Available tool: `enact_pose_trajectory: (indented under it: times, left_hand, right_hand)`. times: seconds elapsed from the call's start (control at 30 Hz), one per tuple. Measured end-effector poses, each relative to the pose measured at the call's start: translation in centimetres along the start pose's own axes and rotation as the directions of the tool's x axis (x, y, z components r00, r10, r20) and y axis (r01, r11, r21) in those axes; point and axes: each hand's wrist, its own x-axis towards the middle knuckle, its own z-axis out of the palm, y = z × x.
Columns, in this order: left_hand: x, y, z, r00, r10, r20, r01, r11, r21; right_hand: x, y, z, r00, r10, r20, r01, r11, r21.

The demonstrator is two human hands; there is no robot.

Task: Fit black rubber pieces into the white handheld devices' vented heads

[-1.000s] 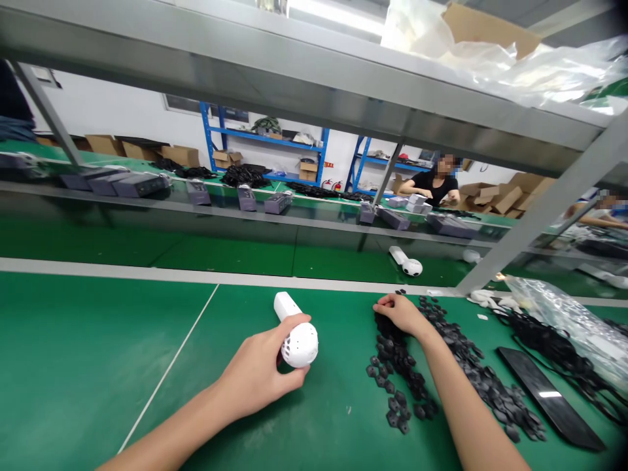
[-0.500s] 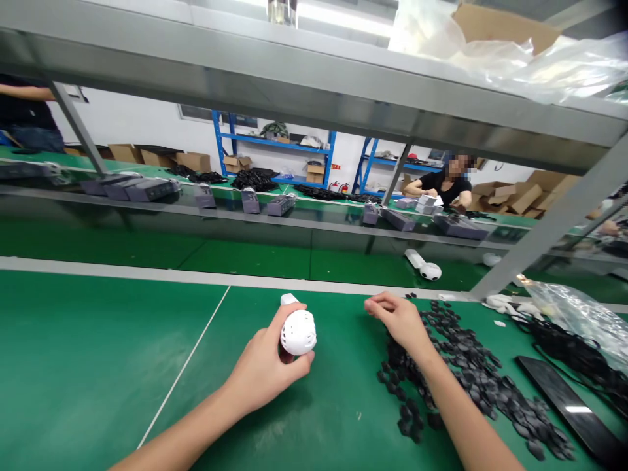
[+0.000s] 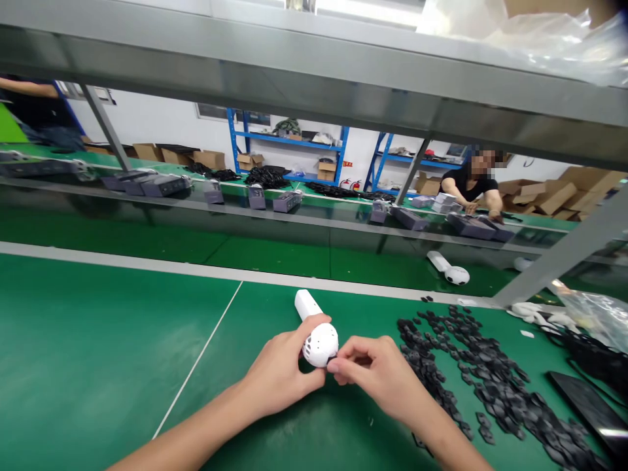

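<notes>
My left hand point(image 3: 282, 366) is wrapped round the ball-shaped head of a white handheld device point(image 3: 321, 345), whose handle points away from me to the upper left. Slots and small holes show in the ball's white surface. At the ball's lower right side, my right hand point(image 3: 377, 369) pinches a small black piece point(image 3: 331, 359) against it, mostly hidden by the fingertips. To the right of that hand lie many loose black hexagonal pieces point(image 3: 490, 373), spread over the green tabletop point(image 3: 122, 340) and partly covered by my right forearm.
Beyond the table's edge, a similar white device with black patches point(image 3: 456, 275) lies on a green surface. Grey boxes point(image 3: 167, 184) stand farther back. A slanted metal post point(image 3: 540, 261), black cords point(image 3: 596, 353) and a dark flat object point(image 3: 583, 405) are right. A person point(image 3: 473, 183) works opposite.
My right hand has come left from beside the black pieces to the white ball. The device has tilted so that more of its handle shows. The view has shifted slightly.
</notes>
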Motion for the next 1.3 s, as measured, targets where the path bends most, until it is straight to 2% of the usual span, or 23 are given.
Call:
enact_pose_trajectory:
  times: [0.13, 0.3, 0.47, 0.57, 0.67, 0.77, 0.83, 0.9, 0.97, 1.0, 1.07, 1.17, 1.3]
  left_hand:
    - [-0.1, 0.3, -0.2, 0.999, 0.036, 0.002, -0.036, 0.996, 0.076]
    - [-0.1, 0.4, 0.0, 1.000, 0.014, 0.026, -0.016, 0.996, 0.086]
    - [0.4, 0.1, -0.3, 0.999, 0.007, 0.035, -0.008, 1.000, 0.030]
    - [0.7, -0.1, -0.7, 0.998, 0.039, 0.044, -0.039, 0.999, 0.009]
    - [1.1, -0.4, -1.1, 0.996, 0.024, 0.080, -0.027, 0.999, 0.040]
    - [1.4, -0.6, -1.4, 0.998, -0.026, 0.056, 0.017, 0.989, 0.149]
    - [1.6, -0.8, -1.3, 0.999, -0.030, 0.043, 0.020, 0.973, 0.230]
    - [1.7, -1.0, -1.1, 0.999, -0.009, 0.053, -0.006, 0.960, 0.281]
    - [1.8, -1.3, -0.8, 0.998, 0.025, 0.056, -0.041, 0.952, 0.302]
    - [1.8, -1.5, -0.7, 0.998, 0.043, 0.051, -0.057, 0.950, 0.308]
    - [1.9, -1.7, -0.6, 0.997, 0.069, 0.040, -0.078, 0.946, 0.314]
    - [2.0, -1.7, -0.7, 0.997, 0.068, 0.039, -0.077, 0.949, 0.305]
    - [1.8, -1.0, -1.2, 0.999, 0.025, 0.033, -0.033, 0.960, 0.278]
  right_hand:
    - [-0.2, -0.3, -0.2, 0.999, -0.016, -0.046, 0.010, 0.993, -0.120]
    - [-0.1, 0.4, 0.6, 0.996, -0.029, -0.088, 0.012, 0.981, -0.195]
    - [0.2, 1.4, 1.2, 0.981, -0.138, -0.135, 0.096, 0.956, -0.278]
    - [0.3, 1.4, 1.5, 0.974, -0.196, -0.117, 0.155, 0.945, -0.288]
    - [0.4, 0.9, 1.5, 0.976, -0.215, -0.038, 0.192, 0.930, -0.315]
    - [0.5, 0.3, -0.1, 0.969, -0.238, 0.071, 0.248, 0.907, -0.342]
    - [0.6, 0.3, -2.6, 0.963, -0.267, 0.034, 0.263, 0.908, -0.326]
    - [0.7, 1.0, -5.8, 0.951, -0.268, -0.156, 0.212, 0.928, -0.306]
    - [0.5, 2.3, -8.9, 0.898, -0.226, -0.378, 0.110, 0.946, -0.305]
    - [0.3, 3.2, -10.0, 0.880, -0.185, -0.437, 0.039, 0.946, -0.322]
    - [-0.6, 5.1, -11.1, 0.882, -0.097, -0.462, -0.121, 0.900, -0.420]
    - [-2.1, 7.5, -9.6, 0.909, 0.031, -0.415, -0.291, 0.761, -0.580]
    - [-3.0, 8.7, -6.2, 0.922, 0.164, -0.349, -0.371, 0.626, -0.686]
